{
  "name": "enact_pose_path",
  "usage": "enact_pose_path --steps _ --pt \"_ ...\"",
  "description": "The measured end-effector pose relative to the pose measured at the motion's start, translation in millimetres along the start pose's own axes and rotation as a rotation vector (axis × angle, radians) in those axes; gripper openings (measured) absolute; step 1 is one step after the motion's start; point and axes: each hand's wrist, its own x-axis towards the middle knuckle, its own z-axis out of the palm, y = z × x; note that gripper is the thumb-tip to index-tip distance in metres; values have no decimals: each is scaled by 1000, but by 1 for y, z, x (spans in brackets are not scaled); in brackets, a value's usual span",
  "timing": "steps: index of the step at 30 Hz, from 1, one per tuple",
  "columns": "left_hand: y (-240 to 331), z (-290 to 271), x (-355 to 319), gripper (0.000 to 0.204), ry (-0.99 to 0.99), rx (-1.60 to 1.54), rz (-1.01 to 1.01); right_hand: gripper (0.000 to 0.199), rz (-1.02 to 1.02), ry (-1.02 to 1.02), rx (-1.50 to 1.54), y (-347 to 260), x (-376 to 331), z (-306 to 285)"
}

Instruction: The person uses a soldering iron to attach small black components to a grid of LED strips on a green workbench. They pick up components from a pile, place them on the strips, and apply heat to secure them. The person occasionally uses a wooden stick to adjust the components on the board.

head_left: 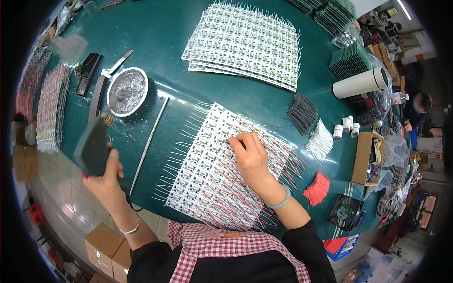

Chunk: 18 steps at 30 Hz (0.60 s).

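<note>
My left hand [106, 181] is raised off the table's left edge, its fingers wrapped round a dark, flat, rounded slab that looks like a phone [92, 146]. My right hand [251, 159] is over a white panel of small circuit boards [198, 170], fingers curled and tips close to its upper middle. Whatever the right fingertips pinch, if anything, is hidden. Thin red and white wires [222, 195] spread across the panel's right and lower part. Pale wires stick out along its left edge. Left of the panel lies a thin speckled rod [150, 146].
More panels [243, 45] are stacked at the back. A bowl of silvery scraps [127, 92] and a knife [121, 62] lie left. On the right are black [302, 114], white [320, 140] and red wires [316, 188], a fan [346, 212], a white tumbler [359, 84] and an open carton [363, 158].
</note>
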Motion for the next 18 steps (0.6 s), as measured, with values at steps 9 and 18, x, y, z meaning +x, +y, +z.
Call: enact_pose_path --steps 9,18 --pt "13 18 -62 30 -217 -198 -209 33 31 44 19 3 -5 -2" --pt "4 19 -93 26 -394 -139 -285 26 31 102 32 -18 -5 -22"
